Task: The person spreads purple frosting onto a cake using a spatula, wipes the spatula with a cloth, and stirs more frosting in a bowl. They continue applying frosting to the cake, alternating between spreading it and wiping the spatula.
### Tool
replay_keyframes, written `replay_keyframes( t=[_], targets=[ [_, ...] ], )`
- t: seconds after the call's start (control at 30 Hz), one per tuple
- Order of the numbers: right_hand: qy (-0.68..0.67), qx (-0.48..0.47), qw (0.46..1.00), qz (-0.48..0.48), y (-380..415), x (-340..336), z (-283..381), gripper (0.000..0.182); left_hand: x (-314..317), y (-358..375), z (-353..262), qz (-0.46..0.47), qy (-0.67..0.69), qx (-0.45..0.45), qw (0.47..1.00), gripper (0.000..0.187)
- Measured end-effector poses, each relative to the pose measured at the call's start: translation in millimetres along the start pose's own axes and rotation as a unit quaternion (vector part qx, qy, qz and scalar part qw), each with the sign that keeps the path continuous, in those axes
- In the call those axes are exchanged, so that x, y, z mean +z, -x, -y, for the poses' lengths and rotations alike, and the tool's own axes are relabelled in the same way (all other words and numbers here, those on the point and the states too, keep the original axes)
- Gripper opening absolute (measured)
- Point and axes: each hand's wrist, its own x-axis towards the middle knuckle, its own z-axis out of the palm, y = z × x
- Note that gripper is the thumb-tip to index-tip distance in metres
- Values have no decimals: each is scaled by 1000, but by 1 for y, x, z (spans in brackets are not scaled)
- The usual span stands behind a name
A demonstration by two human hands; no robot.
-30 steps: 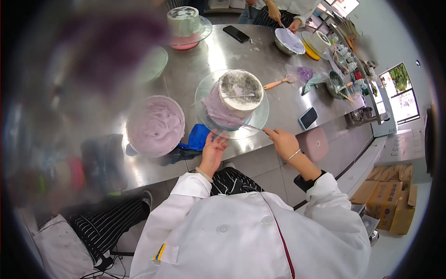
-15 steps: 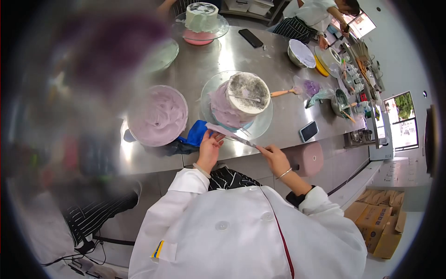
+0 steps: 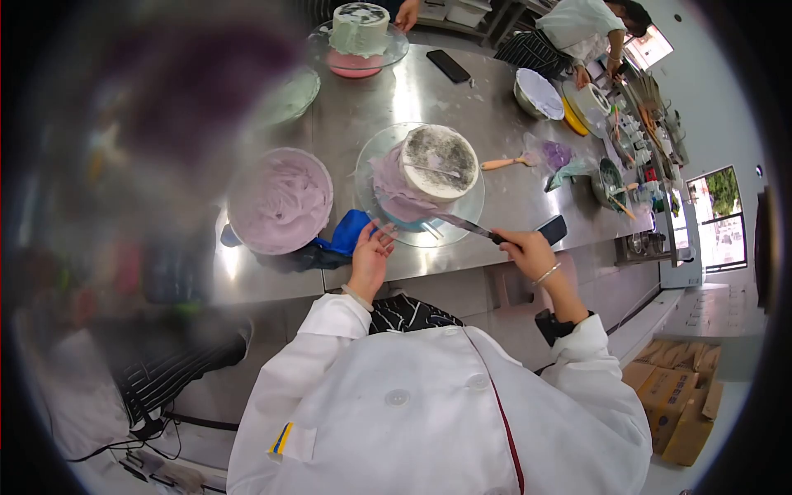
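A round cake (image 3: 440,163) stands on a clear glass turntable (image 3: 467,216), its top speckled dark and lilac cream (image 3: 393,186) coating its left and near side. My right hand (image 3: 530,254) is closed around the dark handle of a palette knife (image 3: 473,227). The blade points left, its tip right at the cream low on the cake's near side. My left hand (image 3: 374,260) is open, palm up with fingers apart, at the near left rim of the turntable. Just left of it lies a blue cloth-like item (image 3: 348,233), beside a bowl of lilac cream (image 3: 280,202).
A wooden-handled brush (image 3: 505,163) and bags with purple cream (image 3: 556,153) lie right of the turntable. Phones rest at the near right (image 3: 551,231) and far side (image 3: 448,66). Another cake (image 3: 360,31) stands at the back. Two co-workers are across the table. A blur covers the left.
My right hand has moved right and the knife has swung from over my left fingers to the cake's side. My left fingers have spread. A co-worker's hand has appeared by the far cake.
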Motion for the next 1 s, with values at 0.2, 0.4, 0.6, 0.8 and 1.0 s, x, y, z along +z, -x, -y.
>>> replay_keyframes(
  t=[0.2,0.4,0.6,0.8,1.0],
  targets=[
    [252,-163,954,-7,0,-94,93,30,7,8,-4,0,-6,-6,1000,62],
    [538,-313,782,-20,-84,-58,175,17,9,10,-1,10,89,-10,996,64],
    [619,-260,732,116,-117,-27,205,7,3,7,-4,28,124,9,992,66],
    [617,-382,684,72,-104,-44,183,8,-7,-9,1,39,152,52,986,66],
    [614,-402,678,30,-126,-40,190,7,9,10,-9,23,90,31,995,66]
  ],
)
